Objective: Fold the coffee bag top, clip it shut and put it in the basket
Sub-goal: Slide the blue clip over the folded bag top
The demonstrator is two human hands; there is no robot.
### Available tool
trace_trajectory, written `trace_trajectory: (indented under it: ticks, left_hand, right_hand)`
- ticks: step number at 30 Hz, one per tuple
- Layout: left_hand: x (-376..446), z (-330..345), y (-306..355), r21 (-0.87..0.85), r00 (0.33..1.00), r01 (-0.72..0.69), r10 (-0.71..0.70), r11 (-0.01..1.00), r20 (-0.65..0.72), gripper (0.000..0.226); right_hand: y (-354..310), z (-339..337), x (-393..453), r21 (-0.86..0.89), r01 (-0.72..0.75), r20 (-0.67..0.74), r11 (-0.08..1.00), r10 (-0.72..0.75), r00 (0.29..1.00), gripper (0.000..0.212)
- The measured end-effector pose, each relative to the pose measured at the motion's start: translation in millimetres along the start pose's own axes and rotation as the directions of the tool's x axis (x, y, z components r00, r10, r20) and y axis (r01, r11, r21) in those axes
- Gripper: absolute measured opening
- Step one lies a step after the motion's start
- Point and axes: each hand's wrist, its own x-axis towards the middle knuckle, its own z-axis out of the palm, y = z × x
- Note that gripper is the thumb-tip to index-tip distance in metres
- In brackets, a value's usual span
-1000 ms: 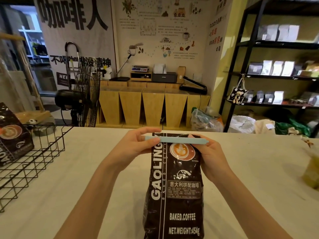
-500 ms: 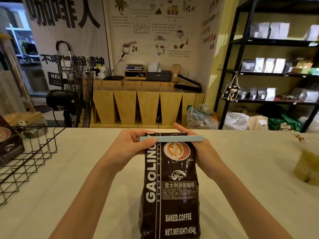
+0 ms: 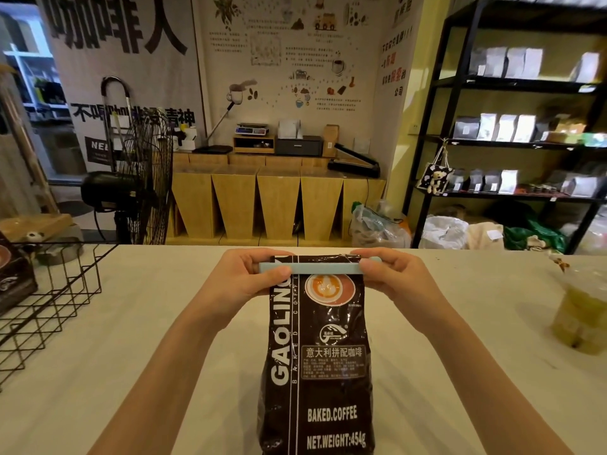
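A dark brown coffee bag [image 3: 323,353] lies flat on the white table [image 3: 131,356], its folded top pointing away from me. A long pale blue clip [image 3: 320,268] runs across that folded top. My left hand [image 3: 244,280] pinches the clip's left end, thumb in front and fingers behind. At the other end, my right hand [image 3: 392,277] pinches the clip the same way. The black wire basket [image 3: 56,300] stands at the table's left edge, well apart from the bag.
Another coffee bag [image 3: 14,277] leans inside the basket at the far left. A clear plastic bag with green contents [image 3: 579,316] sits at the table's right. Beyond the table stand a black floor fan [image 3: 138,182], wooden counters and black shelves with pouches.
My right hand has come from behind the bag's side up onto the clip's right end. Both hands now pinch the clip along the folded top.
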Motion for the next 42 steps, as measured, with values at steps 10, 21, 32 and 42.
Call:
trace_trajectory:
  ticks: [10, 21, 32, 42]
  left_hand:
    - [-1.2, 2.4, 5.6, 0.125, 0.996, 0.084, -0.082, 0.989, -0.016, 0.022]
    - [15.5, 66.2, 30.3, 0.911, 0.981, -0.181, 0.133, 0.369, 0.141, 0.033]
    - [16.3, 70.5, 26.5, 0.844, 0.979, -0.174, 0.181, 0.508, 0.093, 0.027]
    - [9.9, 69.6, 22.1, 0.852, 0.961, -0.180, 0.273, 0.491, 0.046, 0.031]
  right_hand:
    - [2.6, 3.3, -0.7, -0.053, 0.071, -0.103, 0.996, -0.076, 0.992, 0.010]
    - [-6.8, -0.4, -5.2, -0.064, 0.143, -0.021, 0.988, -0.145, 0.989, 0.011]
    - [-10.7, -14.1, -21.4, -0.238, 0.141, 0.089, 0.961, -0.123, 0.988, 0.020]
    - [2.3, -2.0, -25.9, -0.276, 0.203, -0.102, 0.939, -0.239, 0.966, 0.023]
